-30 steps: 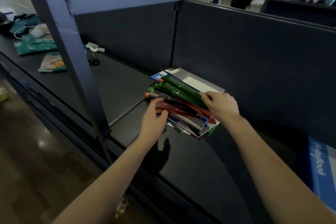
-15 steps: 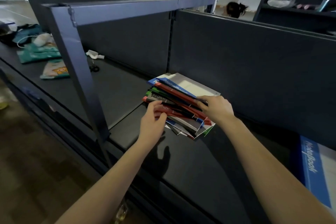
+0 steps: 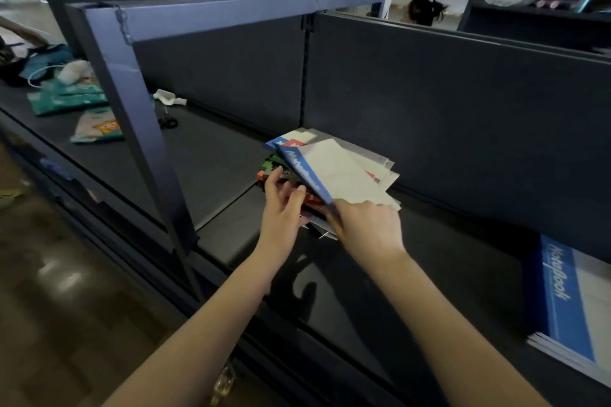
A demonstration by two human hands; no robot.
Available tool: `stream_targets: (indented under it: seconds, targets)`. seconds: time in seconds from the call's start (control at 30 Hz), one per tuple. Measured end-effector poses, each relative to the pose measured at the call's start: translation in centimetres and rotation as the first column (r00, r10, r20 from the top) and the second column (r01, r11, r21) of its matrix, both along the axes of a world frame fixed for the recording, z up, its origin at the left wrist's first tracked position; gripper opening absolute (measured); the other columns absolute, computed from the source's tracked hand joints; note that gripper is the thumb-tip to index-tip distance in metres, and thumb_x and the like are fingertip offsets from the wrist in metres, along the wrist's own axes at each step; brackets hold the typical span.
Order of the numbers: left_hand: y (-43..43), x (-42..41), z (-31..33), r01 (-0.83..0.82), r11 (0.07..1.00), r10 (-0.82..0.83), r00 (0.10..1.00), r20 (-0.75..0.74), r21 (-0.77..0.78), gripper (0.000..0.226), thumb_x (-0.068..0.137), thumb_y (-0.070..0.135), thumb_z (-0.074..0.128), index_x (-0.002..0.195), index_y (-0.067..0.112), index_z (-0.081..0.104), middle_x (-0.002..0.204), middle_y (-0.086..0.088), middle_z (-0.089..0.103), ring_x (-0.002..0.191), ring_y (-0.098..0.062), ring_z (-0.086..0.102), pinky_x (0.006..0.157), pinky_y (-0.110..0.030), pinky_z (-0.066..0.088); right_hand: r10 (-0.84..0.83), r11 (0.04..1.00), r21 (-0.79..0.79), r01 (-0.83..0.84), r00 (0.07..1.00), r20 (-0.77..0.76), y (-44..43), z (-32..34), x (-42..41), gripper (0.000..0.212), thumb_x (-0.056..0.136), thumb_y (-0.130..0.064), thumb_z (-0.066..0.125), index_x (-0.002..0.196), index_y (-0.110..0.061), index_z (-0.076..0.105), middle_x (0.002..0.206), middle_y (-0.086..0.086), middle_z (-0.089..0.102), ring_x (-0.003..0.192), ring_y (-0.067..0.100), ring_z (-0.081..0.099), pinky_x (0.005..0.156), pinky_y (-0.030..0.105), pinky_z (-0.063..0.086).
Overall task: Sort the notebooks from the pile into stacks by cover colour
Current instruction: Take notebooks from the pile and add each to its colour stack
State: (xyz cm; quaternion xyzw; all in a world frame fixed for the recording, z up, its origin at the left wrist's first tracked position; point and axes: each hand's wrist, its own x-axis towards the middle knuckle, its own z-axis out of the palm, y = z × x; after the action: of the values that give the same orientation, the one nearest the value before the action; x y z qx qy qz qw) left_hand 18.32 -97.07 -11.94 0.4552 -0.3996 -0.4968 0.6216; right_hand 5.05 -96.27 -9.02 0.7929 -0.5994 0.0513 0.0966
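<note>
Right hand (image 3: 365, 225) is pinching a blue notebook (image 3: 334, 175) at its near corner, tilting it off the pile (image 3: 281, 168) on the shelf (image 3: 231, 158); left hand (image 3: 282, 205) is steadying the pile, fingers spread. Thin, floppy covers probably slide; gripping the spine edge looks safest.

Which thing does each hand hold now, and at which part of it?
The right hand pinches the blue notebook at its near corner. The left hand rests against the pile; a real grip cannot be told.
</note>
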Motion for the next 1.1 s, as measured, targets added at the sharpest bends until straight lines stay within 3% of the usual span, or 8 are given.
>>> stream_targets:
  seconds: [0.13, 0.23, 0.4, 0.6, 0.7, 0.8, 0.97, 1.1]
  targets:
    - [-0.2, -1.2, -0.3, -0.042, 0.998, 0.037, 0.992, 0.124, 0.04, 0.061, 0.095, 0.012, 0.054, 0.145, 0.027, 0.023, 0.122, 0.001, 0.051, 0.106, -0.014, 0.056, 0.094, -0.037, 0.049, 0.071, 0.997, -0.012, -0.071, 0.994, 0.079, 2.0, -2.4, 0.3, 0.032, 0.095, -0.042, 0.044, 0.119, -0.024, 0.056, 0.108, 0.001, 0.067, 0.093, 0.028, 0.064, 0.065, 0.029, 0.036]
    - [0.1, -1.6, -1.0, -0.102, 0.993, 0.085, 0.965, 0.247, 0.055, 0.064, 0.095, 0.005, 0.051, 0.148, 0.025, 0.022, 0.12, 0.005, 0.044, 0.098, -0.009, 0.05, 0.082, -0.025, 0.041, 0.126, 0.99, 0.032, -0.135, 0.97, 0.207, 2.6, -4.1, -1.0, 0.047, 0.087, -0.044, 0.054, 0.13, -0.025, 0.053, 0.125, -0.004, 0.06, 0.11, 0.022, 0.058, 0.082, 0.03, 0.045]
    - [0.2, -1.6, -1.9, -0.135, 0.99, 0.124, 0.973, 0.192, 0.044, 0.062, 0.092, -0.005, 0.049, 0.141, 0.027, 0.031, 0.127, 0.003, 0.044, 0.1, -0.007, 0.052, 0.079, -0.022, 0.044, 0.13, 0.975, 0.11, -0.191, 0.9, 0.416, 2.3, -4.9, -4.1, 0.054, 0.082, -0.052, 0.065, 0.13, -0.027, 0.058, 0.144, -0.008, 0.046, 0.135, 0.01, 0.038, 0.115, 0.028, 0.022]
    - [0.7, -2.2, -0.9, 0.021, 0.997, -0.005, 0.981, 0.191, -0.08, 0.062, 0.086, -0.012, 0.05, 0.124, 0.037, 0.046, 0.127, 0.007, 0.05, 0.103, -0.002, 0.057, 0.078, -0.02, 0.049, -0.169, 0.977, 0.213, 0.004, 0.623, 0.764, 1.9, -3.4, -7.9, 0.058, 0.089, -0.04, 0.063, 0.141, -0.023, 0.044, 0.144, -0.006, 0.044, 0.123, 0.001, 0.04, 0.096, 0.01, 0.032]
    - [1.4, -4.0, -0.5, 0.146, 0.985, -0.128, 0.974, 0.189, -0.087, 0.061, 0.087, -0.015, 0.047, 0.123, 0.034, 0.045, 0.119, 0.015, 0.051, 0.092, 0.008, 0.058, 0.069, -0.012, 0.049, -0.271, 0.959, 0.277, 0.065, 0.498, 0.824, 2.1, -2.9, -9.9, 0.069, 0.086, -0.04, 0.066, 0.145, -0.025, 0.034, 0.131, -0.01, 0.051, 0.114, 0.005, 0.047, 0.093, 0.022, 0.039]
    - [1.8, -6.1, -0.5, 0.241, 0.966, -0.216, 0.952, 0.217, -0.093, 0.065, 0.084, -0.018, 0.046, 0.121, 0.035, 0.047, 0.121, 0.015, 0.054, 0.1, -0.001, 0.059, 0.074, -0.017, 0.052, -0.361, 0.933, 0.339, 0.124, 0.354, 0.863, 2.7, -3.1, -12.0, 0.069, 0.082, -0.038, 0.071, 0.141, -0.024, 0.038, 0.123, -0.01, 0.056, 0.11, 0.011, 0.054, 0.091, 0.031, 0.048]
    - [2.4, -10.2, -0.2, 0.325, 0.942, -0.294, 0.922, 0.253, -0.088, 0.067, 0.082, -0.02, 0.048, 0.122, 0.033, 0.046, 0.12, 0.016, 0.053, 0.088, 0.01, 0.059, 0.07, -0.013, 0.05, -0.349, 0.93, 0.319, 0.182, 0.161, 0.923, 4.9, -3.0, -15.7, 0.045, 0.084, -0.018, 0.071, 0.124, -0.017, 0.05, 0.105, -0.011, 0.059, 0.099, 0.011, 0.058, 0.08, 0.025, 0.049]
    - [3.0, -14.8, 0.0, 0.361, 0.928, -0.336, 0.918, 0.211, -0.093, 0.067, 0.081, -0.02, 0.05, 0.126, 0.03, 0.046, 0.117, 0.014, 0.052, 0.085, 0.013, 0.058, 0.066, -0.01, 0.048, -0.302, 0.921, 0.254, 0.296, 0.131, 0.944, 7.2, -2.7, -19.6, 0.031, 0.086, -0.018, 0.069, 0.111, -0.022, 0.052, 0.093, -0.013, 0.061, 0.085, 0.004, 0.06, 0.066, 0.016, 0.05]
